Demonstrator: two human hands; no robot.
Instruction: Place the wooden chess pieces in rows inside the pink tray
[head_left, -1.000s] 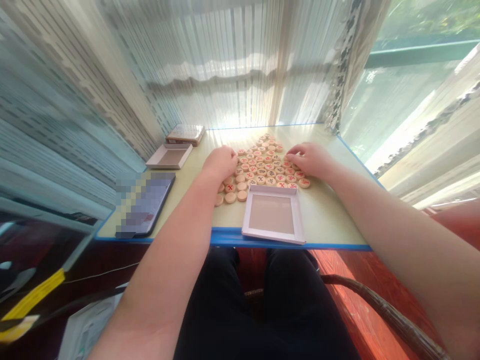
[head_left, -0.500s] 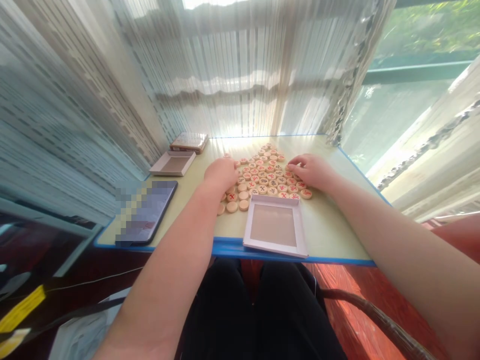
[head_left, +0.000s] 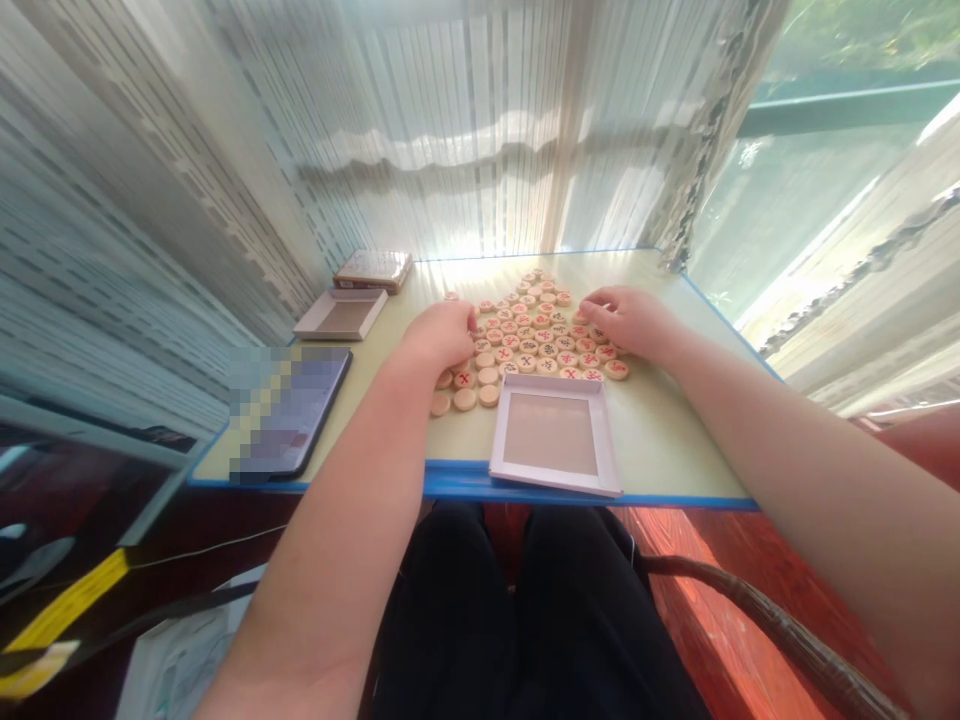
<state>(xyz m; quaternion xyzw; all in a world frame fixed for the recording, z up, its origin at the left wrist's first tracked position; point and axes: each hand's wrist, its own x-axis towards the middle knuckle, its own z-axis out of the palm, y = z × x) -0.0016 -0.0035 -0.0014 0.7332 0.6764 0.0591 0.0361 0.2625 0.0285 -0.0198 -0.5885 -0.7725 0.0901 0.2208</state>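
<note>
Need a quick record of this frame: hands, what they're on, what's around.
left hand: curved over the left side of the wooden chess pieces
right hand: fingers on the pile's right side
nearest tray: white tray, in front of the pile
rest: second white tray, brown box, phone

From here I read this as a home, a sunny window corner rather than a workplace. Sheer striped curtains (head_left: 450, 130) hang close around a small blue-edged table (head_left: 465, 478), and green foliage (head_left: 862, 25) shows through the window glass (head_left: 817, 200). Below I see a reddish wooden floor (head_left: 712, 600) and the woven arm of a wicker chair (head_left: 780, 625). Wooden xiangqi pieces (head_left: 525, 350) lie on the table, a homely touch.
</note>
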